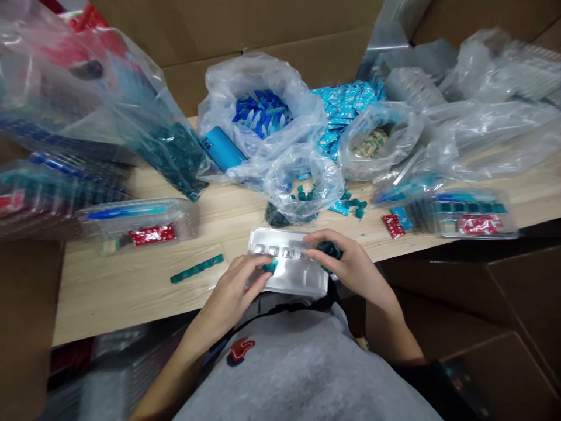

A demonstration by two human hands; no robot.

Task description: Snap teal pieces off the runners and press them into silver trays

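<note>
I reference the front edge of the wooden table first: the near rim of the clear tray lies at about that edge, close against the grey shirt, and I cannot tell whether it overhangs. On the far side, the plastic bag with teal pieces in its mouth stands just beyond the tray, limiting forward travel. To the left, wood surface shows between the left hand and the teal strip, and runs on to the packed tray; to the right, it extends from the right hand to the red packet. A row of small molded cells runs along the tray's far half. Fingers, left: thumb and forefinger are nearly together, pinching a teal piece over the tray, just below the cells. Fingers, right: the hand curls around a dark teal clump, thumb and forefinger tips slightly apart at the tray's right side, near the end of the row; from this view I cannot tell whether those tips touch the plastic
</note>
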